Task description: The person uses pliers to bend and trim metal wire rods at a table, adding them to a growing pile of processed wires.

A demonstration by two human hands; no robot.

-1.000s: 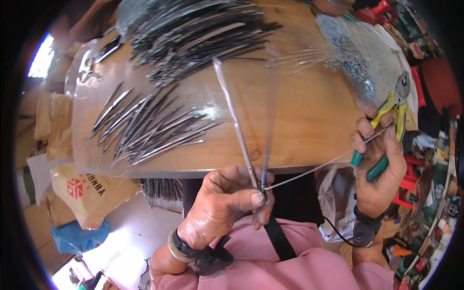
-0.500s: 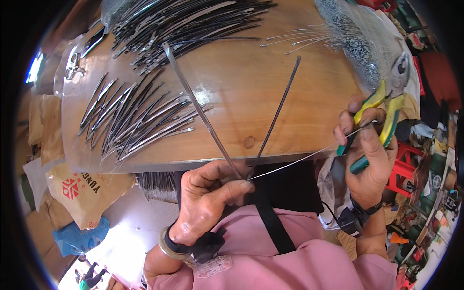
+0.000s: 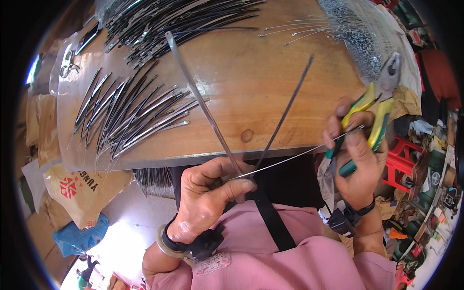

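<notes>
My left hand [image 3: 205, 186] is closed below the table edge, thumb against fingers. It pinches the lower ends of two slim metal strips, a lighter one [image 3: 203, 105] leaning left and a dark one [image 3: 288, 109] leaning right, spread in a V. A thin wire [image 3: 299, 155] runs from that pinch to my right hand [image 3: 360, 166], whose thumb and forefinger grip its looped end. The same hand also holds pliers [image 3: 388, 79] with yellow and green handles, jaws pointing up and away. Where the wire meets the strips is hidden by my left fingers.
Beyond the left hand, a pile of dark strips [image 3: 135, 111] lies on the wooden table [image 3: 251, 92], with a bigger pile [image 3: 169, 29] behind it. Scissors [image 3: 69, 64] lie far left. Looped wires [image 3: 357, 48] sit in clear plastic at the far right. A red stool [image 3: 402, 162] stands right.
My right hand, with pliers and wire end, has shifted left toward my left hand. The wire now lies across the left thumb and sticks out past it. The dark strip leans further right.
</notes>
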